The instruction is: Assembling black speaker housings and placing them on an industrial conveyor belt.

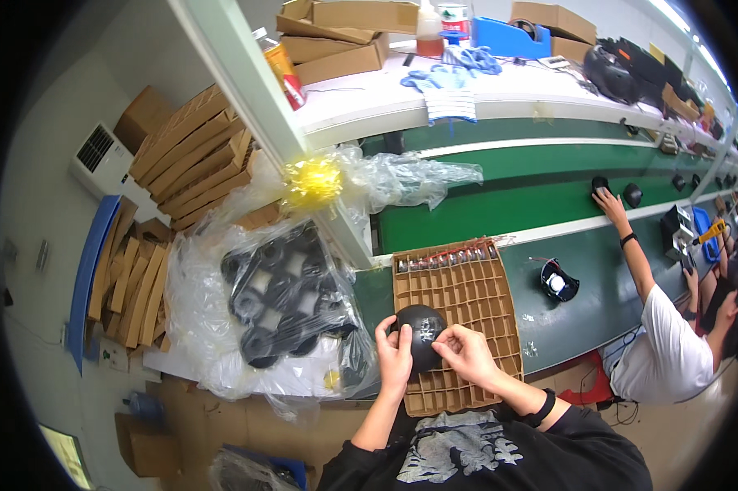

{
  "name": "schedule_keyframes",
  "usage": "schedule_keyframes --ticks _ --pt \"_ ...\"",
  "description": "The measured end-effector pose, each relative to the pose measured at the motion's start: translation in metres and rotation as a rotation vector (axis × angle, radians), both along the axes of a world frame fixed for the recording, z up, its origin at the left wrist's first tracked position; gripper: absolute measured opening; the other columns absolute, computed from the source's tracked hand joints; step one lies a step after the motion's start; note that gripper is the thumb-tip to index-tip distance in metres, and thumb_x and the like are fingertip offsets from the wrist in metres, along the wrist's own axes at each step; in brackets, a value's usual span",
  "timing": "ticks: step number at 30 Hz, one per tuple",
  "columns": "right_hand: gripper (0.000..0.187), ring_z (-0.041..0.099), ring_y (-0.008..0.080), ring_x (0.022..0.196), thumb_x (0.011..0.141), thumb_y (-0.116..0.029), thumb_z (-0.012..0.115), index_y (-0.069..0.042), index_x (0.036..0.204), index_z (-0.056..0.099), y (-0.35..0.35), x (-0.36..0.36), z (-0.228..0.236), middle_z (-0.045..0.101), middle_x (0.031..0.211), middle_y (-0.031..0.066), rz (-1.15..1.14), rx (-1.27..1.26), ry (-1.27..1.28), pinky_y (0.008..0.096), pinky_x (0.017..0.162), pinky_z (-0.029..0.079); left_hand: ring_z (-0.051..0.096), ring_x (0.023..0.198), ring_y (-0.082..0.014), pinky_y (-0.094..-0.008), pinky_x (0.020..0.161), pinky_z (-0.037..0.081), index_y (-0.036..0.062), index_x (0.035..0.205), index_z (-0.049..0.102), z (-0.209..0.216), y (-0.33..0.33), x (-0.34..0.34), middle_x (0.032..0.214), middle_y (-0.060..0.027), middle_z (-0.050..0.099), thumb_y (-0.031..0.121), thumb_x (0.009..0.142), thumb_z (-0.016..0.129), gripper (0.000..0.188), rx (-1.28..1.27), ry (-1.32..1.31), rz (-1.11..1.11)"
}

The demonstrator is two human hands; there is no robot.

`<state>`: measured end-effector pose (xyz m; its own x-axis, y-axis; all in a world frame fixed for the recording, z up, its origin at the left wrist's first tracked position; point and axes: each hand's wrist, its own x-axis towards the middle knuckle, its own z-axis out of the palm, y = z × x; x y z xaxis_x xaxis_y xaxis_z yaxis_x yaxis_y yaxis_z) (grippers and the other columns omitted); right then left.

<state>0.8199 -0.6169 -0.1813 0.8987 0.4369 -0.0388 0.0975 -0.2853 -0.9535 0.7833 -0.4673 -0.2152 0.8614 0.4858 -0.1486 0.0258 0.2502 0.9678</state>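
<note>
A black, ball-like shell (422, 321) with pale markings on its face is held up over a cardboard divider tray (512, 348). My left hand (394, 357) grips the shell from its left side, thumb in front and fingers behind. On the other side, my right hand (467, 353) has thumb and forefinger pinched together against the shell's right face. Whatever lies between those fingertips is too small to make out. Small metallic parts with reddish wires (446, 258) fill the tray's far row.
Left of the tray, clear plastic sheeting (201, 303) surrounds black ring-shaped parts (275, 282). A black housing with a white centre (557, 283) lies to the right. A co-worker's hand (608, 204) touches a black part on the green conveyor belt (500, 204). A metal post (246, 90) stands at left.
</note>
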Motion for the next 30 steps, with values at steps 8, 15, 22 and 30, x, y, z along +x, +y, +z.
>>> schedule_keyframes --ticks 8,15,22,30 --pt "0.024 0.052 0.0024 0.066 0.086 -0.001 0.063 -0.003 0.106 0.050 0.017 -0.001 -0.014 0.057 0.074 -0.0033 0.027 0.198 0.084 0.0179 0.060 0.043 0.051 0.057 -0.0042 -0.0197 0.050 0.038 -0.0012 0.123 0.046 -0.001 0.015 0.014 0.067 -0.0012 0.058 0.009 0.085 0.066 0.045 0.076 -0.095 0.096" --pt "0.020 0.052 0.0062 0.072 0.086 0.003 0.059 -0.008 0.090 0.043 0.018 0.046 0.070 0.054 0.079 0.0006 0.201 0.714 0.377 0.0215 0.067 0.045 0.058 0.071 -0.0088 -0.0214 0.063 0.045 0.0005 0.122 0.047 -0.013 0.053 0.001 0.078 -0.0075 0.062 0.005 0.081 0.068 0.046 0.927 -0.119 0.225" --pt "0.017 0.053 0.0069 0.075 0.085 -0.002 0.064 -0.004 0.094 0.049 0.088 0.116 0.152 0.054 0.085 0.0018 0.171 0.706 -0.420 0.0207 0.069 0.045 0.061 0.091 -0.0157 -0.0285 0.083 0.047 0.0015 0.128 0.036 0.019 0.073 -0.023 0.099 -0.0147 0.064 0.009 0.086 0.064 0.051 -0.032 -0.240 0.211" --pt "0.032 0.053 0.0062 0.061 0.082 -0.025 0.071 0.000 0.089 0.053 0.178 0.199 0.094 0.057 0.064 0.0027 -0.006 0.373 -0.279 0.0222 0.057 0.044 0.058 0.101 -0.0196 -0.0323 0.088 0.046 0.0028 0.128 0.038 0.049 0.068 -0.032 0.109 -0.0159 0.060 0.022 0.086 0.065 0.054 0.021 -0.369 0.281"
